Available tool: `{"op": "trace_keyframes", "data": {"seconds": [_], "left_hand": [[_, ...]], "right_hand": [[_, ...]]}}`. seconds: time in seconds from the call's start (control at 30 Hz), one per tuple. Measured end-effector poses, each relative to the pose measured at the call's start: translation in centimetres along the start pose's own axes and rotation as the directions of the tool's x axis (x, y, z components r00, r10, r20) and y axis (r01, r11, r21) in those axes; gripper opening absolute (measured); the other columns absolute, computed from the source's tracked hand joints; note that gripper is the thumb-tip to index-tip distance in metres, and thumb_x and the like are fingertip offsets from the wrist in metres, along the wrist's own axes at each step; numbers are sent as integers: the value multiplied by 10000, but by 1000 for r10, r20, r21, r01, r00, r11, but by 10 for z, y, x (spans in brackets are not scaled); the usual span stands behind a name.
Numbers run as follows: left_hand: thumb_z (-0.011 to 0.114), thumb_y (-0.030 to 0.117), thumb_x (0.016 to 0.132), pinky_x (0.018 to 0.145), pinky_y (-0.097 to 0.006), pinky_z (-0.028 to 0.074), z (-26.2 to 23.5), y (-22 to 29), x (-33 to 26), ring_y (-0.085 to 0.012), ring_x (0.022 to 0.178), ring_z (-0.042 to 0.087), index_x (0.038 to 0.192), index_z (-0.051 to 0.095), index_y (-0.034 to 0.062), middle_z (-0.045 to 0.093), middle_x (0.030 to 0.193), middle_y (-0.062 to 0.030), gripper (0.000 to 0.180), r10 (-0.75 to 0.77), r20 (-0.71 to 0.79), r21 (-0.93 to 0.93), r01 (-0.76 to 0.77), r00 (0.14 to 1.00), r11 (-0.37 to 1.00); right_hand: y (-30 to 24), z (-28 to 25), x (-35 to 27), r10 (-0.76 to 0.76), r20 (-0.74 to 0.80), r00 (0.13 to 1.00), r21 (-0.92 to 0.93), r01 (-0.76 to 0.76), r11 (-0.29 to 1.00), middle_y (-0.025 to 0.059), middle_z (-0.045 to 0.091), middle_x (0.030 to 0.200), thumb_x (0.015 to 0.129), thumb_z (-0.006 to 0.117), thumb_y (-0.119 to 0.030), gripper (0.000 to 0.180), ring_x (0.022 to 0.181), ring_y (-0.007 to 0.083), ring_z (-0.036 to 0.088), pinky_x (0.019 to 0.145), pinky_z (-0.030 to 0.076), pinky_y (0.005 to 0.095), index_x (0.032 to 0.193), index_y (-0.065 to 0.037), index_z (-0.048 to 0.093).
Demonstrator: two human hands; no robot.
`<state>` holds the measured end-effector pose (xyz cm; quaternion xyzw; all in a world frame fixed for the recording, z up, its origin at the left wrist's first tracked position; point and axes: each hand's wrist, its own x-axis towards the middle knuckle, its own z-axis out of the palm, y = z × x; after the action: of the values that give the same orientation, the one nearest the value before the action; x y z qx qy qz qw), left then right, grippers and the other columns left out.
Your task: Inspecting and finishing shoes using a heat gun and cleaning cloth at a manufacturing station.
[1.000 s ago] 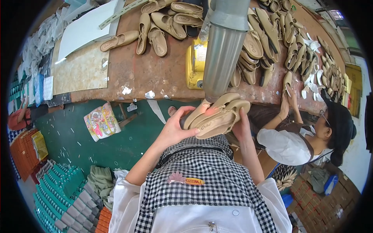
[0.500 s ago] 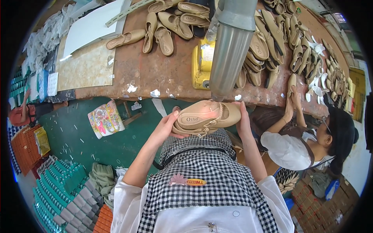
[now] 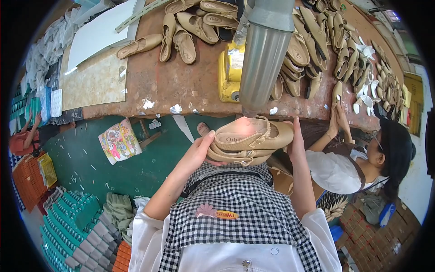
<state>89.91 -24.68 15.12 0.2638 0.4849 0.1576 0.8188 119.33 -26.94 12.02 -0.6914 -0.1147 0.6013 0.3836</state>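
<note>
The stacked pair of beige sandals [image 3: 248, 141] is sitting just off the near edge of the counter [image 3: 181, 86], held in the air directly under the mouth of the grey metal duct [image 3: 263, 59]. A second ago the sandals were lower and angled to the right of the duct; they are now being held level and have been brought in beneath its opening, so the top sandal's heel strap is facing the nozzle, which suggests the pair is being presented to it.

The left hand [image 3: 199, 152] is cupping the heel end, its fingers clamped on the stack from below and behind. The right hand [image 3: 297, 140] is pressing flat against the toe end, fingers together and extended upward along the sandals.

Beyond the duct, a yellow box-shaped device [image 3: 229, 75] is standing on the counter, and loose beige sandals [image 3: 190, 27] are lying toward the far edge, with more piled toward the right end. At the counter's right end, a co-worker's hands [image 3: 337, 115] are working on another sandal.
</note>
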Motion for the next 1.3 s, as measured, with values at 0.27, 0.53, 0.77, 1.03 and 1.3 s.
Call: {"op": "trace_keyframes", "data": {"seconds": [0.27, 0.53, 0.77, 1.03, 1.3], "left_hand": [[204, 607, 909, 594, -288, 565, -31, -12, 1, -250, 764, 670, 1310, 369, 26, 630, 1009, -169, 725, -198, -74, -141, 186, 977, 972], [118, 765, 802, 677, -314, 561, -39, 5, 32, -264, 832, 665, 1323, 370, 26, 611, 1059, -190, 939, -232, -4, -63, 231, 973, 971], [82, 817, 739, 739, -345, 552, -10, 4, 59, -310, 935, 636, 1336, 319, -30, 538, 1183, -219, 1063, -203, 215, -71, 223, 955, 972], [74, 842, 705, 794, -337, 533, 16, -6, 50, -287, 970, 621, 1306, 395, -28, 563, 1162, -175, 1105, -213, 322, -72, 249, 922, 966], [99, 770, 795, 774, -352, 537, -19, -19, 14, -242, 922, 623, 1260, 442, -38, 594, 1089, -158, 993, -216, 119, -123, 231, 969, 965]], "right_hand": [[18, 36, 29, 153, 120, 981, -213, -125, 969, 60, 629, 937, 837, 321, -684, 748, 795, 156, 599, 550, 480, 268, 1112, -34, 570], [30, 29, 63, 189, 98, 977, -198, -167, 966, 64, 599, 1070, 843, 354, -662, 725, 894, 165, 586, 580, 504, 297, 1183, -45, 524], [55, -34, 50, 212, 146, 966, 165, -236, 958, 70, 550, 1216, 914, 421, -447, 509, 1073, 199, 552, 883, 454, 349, 1238, -61, 490], [84, -61, 32, 201, 114, 973, 344, -228, 911, 61, 596, 1114, 900, 459, -444, 462, 1017, 195, 567, 879, 449, 354, 1177, -80, 528], [74, -11, 32, 125, 155, 980, 298, -168, 940, 58, 597, 1046, 930, 426, -392, 368, 972, 174, 563, 873, 426, 318, 1068, -76, 553]]}}
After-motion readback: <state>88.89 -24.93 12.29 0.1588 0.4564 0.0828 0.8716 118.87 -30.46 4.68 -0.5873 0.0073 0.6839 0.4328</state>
